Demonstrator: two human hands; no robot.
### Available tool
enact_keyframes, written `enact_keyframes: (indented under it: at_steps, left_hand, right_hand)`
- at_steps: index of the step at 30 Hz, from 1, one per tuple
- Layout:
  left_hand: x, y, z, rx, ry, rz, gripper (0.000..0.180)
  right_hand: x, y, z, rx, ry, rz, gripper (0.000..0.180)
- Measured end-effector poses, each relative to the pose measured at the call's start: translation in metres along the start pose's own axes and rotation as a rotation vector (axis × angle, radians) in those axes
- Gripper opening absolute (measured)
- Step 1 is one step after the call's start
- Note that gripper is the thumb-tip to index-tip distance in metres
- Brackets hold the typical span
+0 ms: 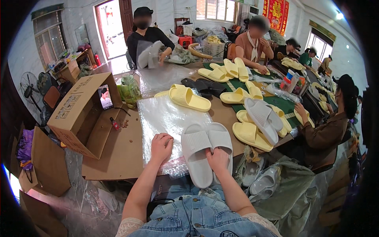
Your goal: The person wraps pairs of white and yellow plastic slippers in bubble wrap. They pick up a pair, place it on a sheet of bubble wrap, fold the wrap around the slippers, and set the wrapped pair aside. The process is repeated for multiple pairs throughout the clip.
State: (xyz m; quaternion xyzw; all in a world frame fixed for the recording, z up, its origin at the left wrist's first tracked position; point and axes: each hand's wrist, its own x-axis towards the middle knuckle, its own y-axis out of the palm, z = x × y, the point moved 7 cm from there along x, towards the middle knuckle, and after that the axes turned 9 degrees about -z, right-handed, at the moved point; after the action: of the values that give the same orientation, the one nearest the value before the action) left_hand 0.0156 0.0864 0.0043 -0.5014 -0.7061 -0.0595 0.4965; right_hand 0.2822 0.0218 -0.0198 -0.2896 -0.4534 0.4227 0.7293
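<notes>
Pressing down with the right hand (218, 159) on a pair of white slide sandals (205, 148) lying side by side at the desk's (118, 154) near edge, fingers flat across the heels rather than closed round them. Resting beside, left hand (161, 145) curled loosely on the stack of clear plastic bags (169, 118), clasping nothing visibly. Risking, by judgement, a slip: heels overhang the edge, slick plastic underneath, light hold only.

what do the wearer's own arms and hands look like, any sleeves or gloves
Both forearms are bare from the elbow down. The left hand and right hand wear no gloves, and no rings, watch or bracelets show. Near the upper arms, short cream lace sleeve edges peek out beside a blue denim bib with stitched seams.
</notes>
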Motion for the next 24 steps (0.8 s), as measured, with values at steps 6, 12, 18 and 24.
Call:
enact_keyframes:
  at_steps: [6, 12, 18, 24]
  left_hand:
    - [0.001, 0.0009, -0.0005, 0.005, 0.007, 0.031, 0.006]
    - [0.0014, 0.0015, 0.0027, 0.006, 0.018, 0.01, 0.008]
    - [0.0014, 0.0004, -0.0007, -0.023, -0.027, 0.033, 0.009]
    - [0.0013, 0.0002, -0.0016, 0.0, 0.01, 0.0, 0.007]
  right_hand:
    - [-0.0009, 0.0005, -0.0013, 0.014, 0.009, -0.002, 0.047]
    - [-0.0005, -0.0011, -0.0007, 0.027, -0.008, -0.058, 0.048]
    - [-0.0014, -0.0017, -0.0009, 0.053, 0.001, -0.065, 0.05]
    - [-0.0024, -0.0025, -0.0007, 0.033, -0.005, -0.066, 0.055]
